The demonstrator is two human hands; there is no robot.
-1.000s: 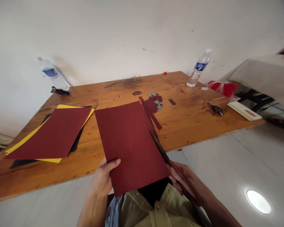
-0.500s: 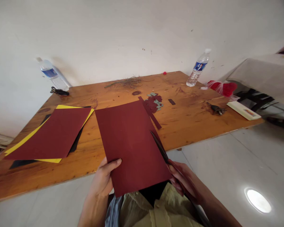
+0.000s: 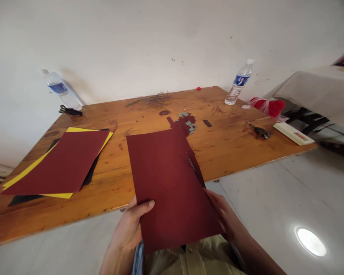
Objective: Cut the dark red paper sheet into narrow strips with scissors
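My left hand (image 3: 130,229) pinches the lower left edge of a dark red paper sheet (image 3: 169,183), thumb on top, and holds it tilted over the table's front edge. My right hand (image 3: 223,217) grips a pair of scissors (image 3: 196,170) whose dark blades lie along the sheet's right edge. Most of the right hand's fingers are hidden behind the sheet. A pile of small dark red and grey paper scraps (image 3: 186,122) lies on the wooden table (image 3: 223,145) beyond the sheet.
A stack of red, yellow and black sheets (image 3: 57,164) lies at the left. Two water bottles (image 3: 57,89) (image 3: 237,82) stand by the wall. Black scissors (image 3: 70,111), dry twigs (image 3: 153,100), a small dark tool (image 3: 260,131), a flat box (image 3: 294,133) and a second covered table (image 3: 321,93) are around.
The red sheet has moved right and toward me, now covering more of my right hand and my lap. The scissor blades sit further up along the right edge.
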